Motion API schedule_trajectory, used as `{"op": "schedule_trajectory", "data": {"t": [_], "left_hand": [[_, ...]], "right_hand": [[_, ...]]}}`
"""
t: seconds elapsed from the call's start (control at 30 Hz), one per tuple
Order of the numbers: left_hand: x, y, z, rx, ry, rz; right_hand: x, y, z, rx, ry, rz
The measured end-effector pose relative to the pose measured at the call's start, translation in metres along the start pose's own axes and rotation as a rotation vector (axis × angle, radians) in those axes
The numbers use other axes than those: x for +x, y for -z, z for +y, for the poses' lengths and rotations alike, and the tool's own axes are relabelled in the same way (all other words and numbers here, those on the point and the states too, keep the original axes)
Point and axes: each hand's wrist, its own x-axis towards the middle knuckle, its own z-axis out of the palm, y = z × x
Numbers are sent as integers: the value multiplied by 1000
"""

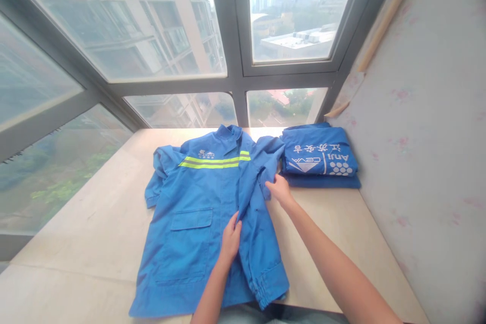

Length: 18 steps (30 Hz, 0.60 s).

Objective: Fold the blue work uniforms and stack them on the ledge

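A blue work jacket (190,248) lies front side up on the pale board, its collar toward the window and a yellow-green reflective stripe across the chest. One sleeve lies folded down over the front, its elastic cuff near the board's front edge. My left hand (231,238) pinches the cloth of this sleeve near the middle of the jacket. Farther up and to the right, my right hand (280,190) has its fingers closed on the blue cloth at the jacket's right side. The other sleeve is tucked back at the left.
A folded stack of blue garments (319,154) with white print sits at the back right, close to the jacket's shoulder. Window frames (235,71) rise behind the pale board (94,243). A papered wall (425,162) bounds the right side.
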Motion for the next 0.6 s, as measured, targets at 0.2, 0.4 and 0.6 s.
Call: {"op": "schedule_trajectory", "data": {"t": [0.2,0.4,0.6], "left_hand": [[-11,-1,33,29,-74,-75],[-4,-59,107,66,-352,-194],[15,-150,143,-7,-415,-397]], "right_hand": [[76,94,-63,-305,261,172],[160,224,-158,-916,579,363],[197,298,-154,-1106,529,650]]}}
